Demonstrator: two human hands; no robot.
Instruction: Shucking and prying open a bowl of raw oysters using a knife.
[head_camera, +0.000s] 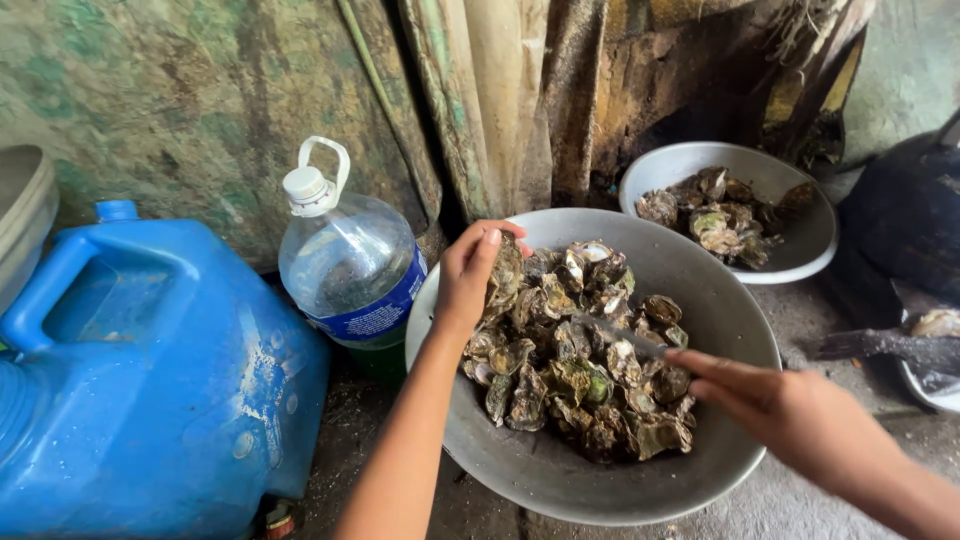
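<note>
The left hand (468, 272) has its fingers curled shut around one oyster (505, 268), pinching the shell at its edge and holding it above the heap. The right hand (775, 400) is closed on the handle of a knife (625, 335), forefinger stretched along it, so that the blade runs out toward ten o'clock across the pile.

The held oyster sits at about eleven o'clock over the large grey basin (720, 310), which is heaped with rough, muddy shells (580, 390). A smaller white basin (790, 255) with a lesser lot of shells stands just beyond, at one o'clock from the big one.

By the look of it, the step in hand is shucking: a shell has been lifted out and the blade is not yet on it. The next move would call for bringing the knife tip to the shell's seam, which needs the left hand to turn the oyster and brace it firmly, since the shell looks wet and uneven.

The left forearm comes in from six o'clock, wrist bent forward and knuckles up. The right forearm enters from four o'clock, low and nearly level, wrist straight.

At nine o'clock from the basin stands a clear plastic water bottle (350, 265) with a white cap, touching the rim, and beyond it a big blue jerrycan (150, 390).
</note>
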